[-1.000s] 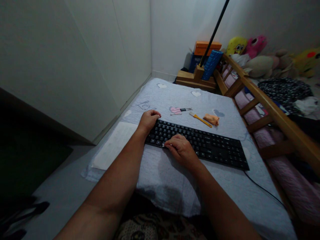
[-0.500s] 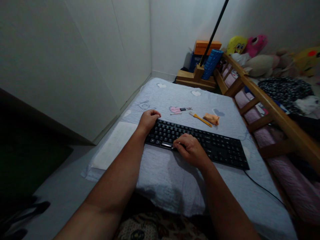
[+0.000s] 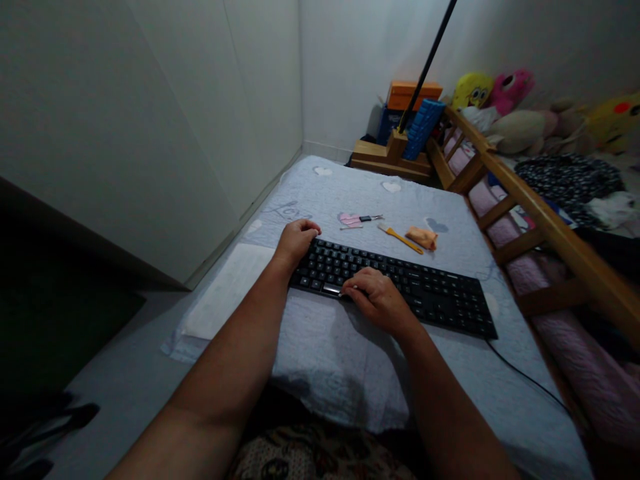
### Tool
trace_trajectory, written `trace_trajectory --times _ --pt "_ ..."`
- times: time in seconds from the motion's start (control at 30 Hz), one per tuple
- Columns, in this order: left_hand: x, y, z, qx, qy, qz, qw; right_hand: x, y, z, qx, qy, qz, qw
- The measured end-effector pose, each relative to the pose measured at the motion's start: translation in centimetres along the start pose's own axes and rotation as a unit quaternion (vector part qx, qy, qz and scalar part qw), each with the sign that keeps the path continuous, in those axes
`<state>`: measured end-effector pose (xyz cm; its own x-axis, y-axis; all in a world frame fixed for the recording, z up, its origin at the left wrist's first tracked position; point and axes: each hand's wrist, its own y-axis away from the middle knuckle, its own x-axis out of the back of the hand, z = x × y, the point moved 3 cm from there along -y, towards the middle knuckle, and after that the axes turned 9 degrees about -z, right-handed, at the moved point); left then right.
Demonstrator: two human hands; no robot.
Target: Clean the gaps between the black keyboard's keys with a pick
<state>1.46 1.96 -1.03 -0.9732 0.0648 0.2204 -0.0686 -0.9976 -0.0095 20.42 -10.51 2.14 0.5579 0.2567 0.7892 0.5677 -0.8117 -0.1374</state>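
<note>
A black keyboard (image 3: pixel 440 298) lies at a slant on the cloth-covered surface. At its far left corner, my left hand (image 3: pixel 296 241) is closed on the keyboard's edge. My right hand (image 3: pixel 375 297) is closed in a pinch over the front middle of the keyboard. Out of that pinch pokes the white tip of a thin stick, seemingly a cotton swab (image 3: pixel 342 293), at the right part of the shiny space bar (image 3: pixel 332 289). Most of the stick is hidden by my fingers. Beyond the keyboard lie a yellow-handled brush (image 3: pixel 404 240) and a crumpled orange cloth (image 3: pixel 423 237).
Past the keyboard lie a tool with a dark grip (image 3: pixel 366 219) and a thin white stick (image 3: pixel 351 228). A white sheet (image 3: pixel 227 290) sits left. The keyboard cable (image 3: pixel 527 375) runs right, toward a wooden rail (image 3: pixel 545 223). A cabinet (image 3: pixel 190 133) stands left.
My right hand has shifted slightly left along the space bar, with the swab's tip. My left hand and the keyboard look almost the same.
</note>
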Motion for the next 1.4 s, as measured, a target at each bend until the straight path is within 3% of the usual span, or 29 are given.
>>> trace_trajectory --times 0.6,1.0,1.4 --pt "-0.1 0.0 0.0 -0.003 -0.006 -0.005 1.000 3.4 1.9 1.4 -0.076 0.000 -0.086 0.993" --pt "-0.1 0.3 0.4 0.011 -0.014 -0.003 1.000 4.7 2.9 1.9 -0.078 0.001 -0.079 0.994" --pt "-0.2 0.2 0.2 0.015 -0.003 -0.002 1.000 4.1 2.6 1.7 -0.072 0.002 -0.070 0.995"
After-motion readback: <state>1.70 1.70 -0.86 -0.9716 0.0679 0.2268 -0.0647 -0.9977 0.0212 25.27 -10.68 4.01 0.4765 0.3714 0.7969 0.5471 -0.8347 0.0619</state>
